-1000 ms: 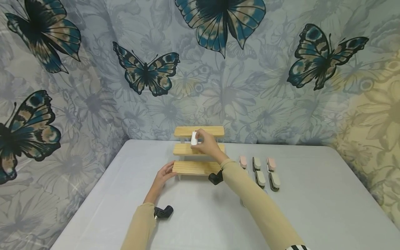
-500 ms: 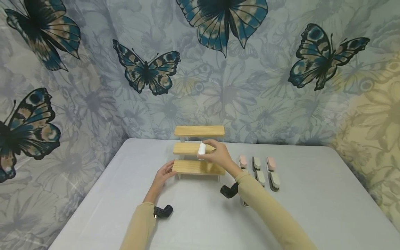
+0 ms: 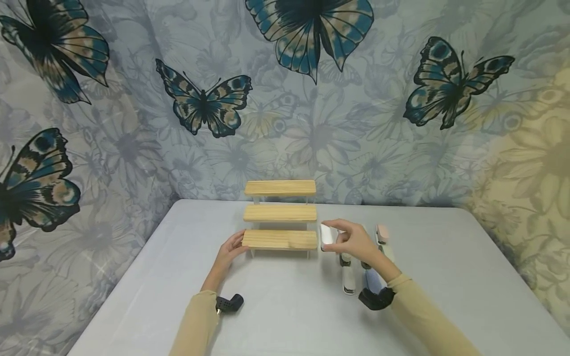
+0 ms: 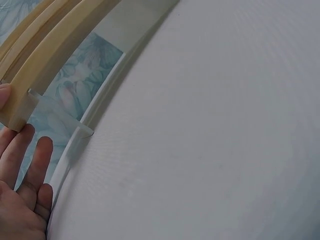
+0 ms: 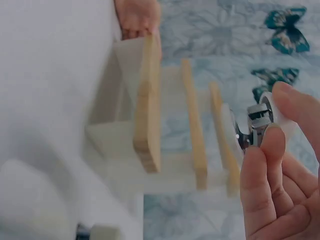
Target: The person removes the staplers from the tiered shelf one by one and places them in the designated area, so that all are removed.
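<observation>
A white mini stapler (image 3: 327, 236) is pinched between the thumb and fingers of my right hand (image 3: 356, 241), raised just right of a three-tier wooden display stand (image 3: 279, 240). In the right wrist view, the metal front of this stapler (image 5: 259, 120) shows between the fingertips. My left hand (image 3: 228, 251) grips the left end of the stand's lowest board. Seen from the left wrist, the thumb lies on one face of that board (image 4: 55, 62) and fingertips touch its edge, the other fingers loosely bent below.
Under and beside my right arm, more staplers lie on the white table (image 3: 285, 306): a pink one (image 3: 381, 233), a pale one (image 3: 349, 282) and a bluish one (image 3: 373, 281) among several. A butterfly-print cloth (image 3: 320, 148) hangs behind the table.
My right hand has carried the white stapler away from the upper tiers, toward the right and nearer, beyond the stand's right end. My left hand stays at the lowest board.
</observation>
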Demonstrator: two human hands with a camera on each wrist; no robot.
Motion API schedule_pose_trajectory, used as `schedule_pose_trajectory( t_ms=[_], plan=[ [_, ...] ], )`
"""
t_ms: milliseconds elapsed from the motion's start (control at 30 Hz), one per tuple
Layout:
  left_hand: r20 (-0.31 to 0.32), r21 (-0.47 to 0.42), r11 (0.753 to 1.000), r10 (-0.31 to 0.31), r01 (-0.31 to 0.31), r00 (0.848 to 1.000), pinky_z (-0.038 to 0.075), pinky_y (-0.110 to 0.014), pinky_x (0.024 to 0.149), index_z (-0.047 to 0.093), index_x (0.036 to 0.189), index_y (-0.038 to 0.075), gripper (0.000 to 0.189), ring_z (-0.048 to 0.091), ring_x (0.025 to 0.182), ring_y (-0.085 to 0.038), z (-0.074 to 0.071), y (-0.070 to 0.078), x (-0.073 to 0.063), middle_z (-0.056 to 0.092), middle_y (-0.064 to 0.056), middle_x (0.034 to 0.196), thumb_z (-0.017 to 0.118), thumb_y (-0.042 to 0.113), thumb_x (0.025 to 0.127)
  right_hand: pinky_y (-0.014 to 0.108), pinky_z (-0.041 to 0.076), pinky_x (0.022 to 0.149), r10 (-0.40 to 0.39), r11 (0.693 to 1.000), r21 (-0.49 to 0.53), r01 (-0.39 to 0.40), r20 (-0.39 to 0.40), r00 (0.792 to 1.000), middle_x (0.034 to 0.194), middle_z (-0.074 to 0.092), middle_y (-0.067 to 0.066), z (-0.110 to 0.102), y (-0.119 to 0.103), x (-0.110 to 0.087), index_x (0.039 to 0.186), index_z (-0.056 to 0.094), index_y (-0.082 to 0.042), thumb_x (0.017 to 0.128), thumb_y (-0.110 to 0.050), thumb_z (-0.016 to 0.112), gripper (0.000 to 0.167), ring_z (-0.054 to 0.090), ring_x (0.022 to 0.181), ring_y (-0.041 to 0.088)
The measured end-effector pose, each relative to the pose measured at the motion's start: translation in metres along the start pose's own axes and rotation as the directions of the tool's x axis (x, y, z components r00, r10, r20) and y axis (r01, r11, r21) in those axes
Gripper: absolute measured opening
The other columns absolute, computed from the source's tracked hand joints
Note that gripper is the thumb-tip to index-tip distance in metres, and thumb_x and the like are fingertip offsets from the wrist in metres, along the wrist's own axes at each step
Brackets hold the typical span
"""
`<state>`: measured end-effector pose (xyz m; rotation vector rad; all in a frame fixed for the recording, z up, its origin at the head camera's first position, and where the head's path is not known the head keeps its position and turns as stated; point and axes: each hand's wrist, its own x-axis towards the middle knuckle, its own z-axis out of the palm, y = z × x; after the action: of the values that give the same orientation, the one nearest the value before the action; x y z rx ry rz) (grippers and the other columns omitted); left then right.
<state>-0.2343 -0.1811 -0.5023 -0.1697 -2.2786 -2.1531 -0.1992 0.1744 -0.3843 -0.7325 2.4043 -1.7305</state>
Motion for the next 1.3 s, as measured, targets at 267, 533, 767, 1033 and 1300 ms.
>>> schedule_pose_trajectory(
  t_ms=[267, 533, 767, 1033, 1300],
  plan=[
    [0.014, -0.001, 1.000, 0.012, -0.012, 1.000, 0.036, -0.039, 0.093, 0.043, 0.131, 0.004, 0.057, 0.048, 0.108, -0.023, 0.004, -0.005, 0.004, 0.047, -0.012, 0.129, 0.067, 0.017, 0.081, 0.037, 0.037, 0.038, -0.026, 1.000, 0.001, 0.026, 0.013, 1.000, 0.044, 0.044, 0.007, -0.037, 0.034, -0.061, 0.126, 0.044, 0.006, 0.075, -0.006, 0.071, 0.058, 0.036, 0.038, 0.028],
    [0.016, -0.002, 1.000, 0.029, -0.029, 0.999, 0.034, -0.039, 0.094, 0.042, 0.130, 0.001, 0.056, 0.047, 0.111, -0.026, 0.009, -0.001, 0.005, 0.046, -0.014, 0.130, 0.066, 0.015, 0.081, 0.038, 0.040, 0.038, 0.088, 0.995, 0.044, -0.087, -0.014, 0.996, 0.058, 0.057, 0.008, -0.057, 0.051, -0.103, 0.127, 0.041, 0.008, 0.075, -0.004, 0.070, 0.060, 0.034, 0.041, 0.034],
    [-0.006, 0.015, 1.000, 0.023, -0.023, 1.000, 0.036, -0.040, 0.093, 0.043, 0.130, 0.004, 0.057, 0.048, 0.110, -0.024, 0.008, -0.001, 0.004, 0.047, -0.011, 0.129, 0.067, 0.018, 0.080, 0.037, 0.039, 0.039, 0.170, 0.984, 0.045, -0.170, 0.001, 0.985, 0.063, 0.059, 0.008, -0.074, 0.060, -0.125, 0.129, 0.038, 0.007, 0.079, -0.005, 0.067, 0.059, 0.036, 0.041, 0.031],
    [-0.009, 0.014, 0.999, 0.040, -0.040, 0.999, 0.033, -0.041, 0.095, 0.043, 0.130, 0.001, 0.054, 0.046, 0.111, -0.026, 0.006, 0.000, 0.005, 0.045, -0.014, 0.130, 0.065, 0.013, 0.082, 0.033, 0.043, 0.041, 0.364, 0.931, 0.000, -0.365, -0.089, 0.927, 0.112, 0.049, 0.034, -0.079, 0.077, -0.137, 0.126, 0.044, 0.005, 0.072, -0.015, 0.074, 0.065, 0.045, 0.043, 0.013],
    [-0.015, 0.018, 0.999, 0.041, -0.041, 0.999, 0.033, -0.041, 0.094, 0.044, 0.130, 0.004, 0.056, 0.047, 0.109, -0.024, 0.008, 0.000, 0.005, 0.047, -0.011, 0.129, 0.067, 0.017, 0.080, 0.031, 0.044, 0.042, 0.422, 0.903, -0.012, -0.429, -0.160, 0.892, 0.128, 0.031, 0.038, -0.072, 0.085, -0.138, 0.126, 0.044, 0.004, 0.069, -0.018, 0.076, 0.069, 0.046, 0.043, 0.014]
  ],
)
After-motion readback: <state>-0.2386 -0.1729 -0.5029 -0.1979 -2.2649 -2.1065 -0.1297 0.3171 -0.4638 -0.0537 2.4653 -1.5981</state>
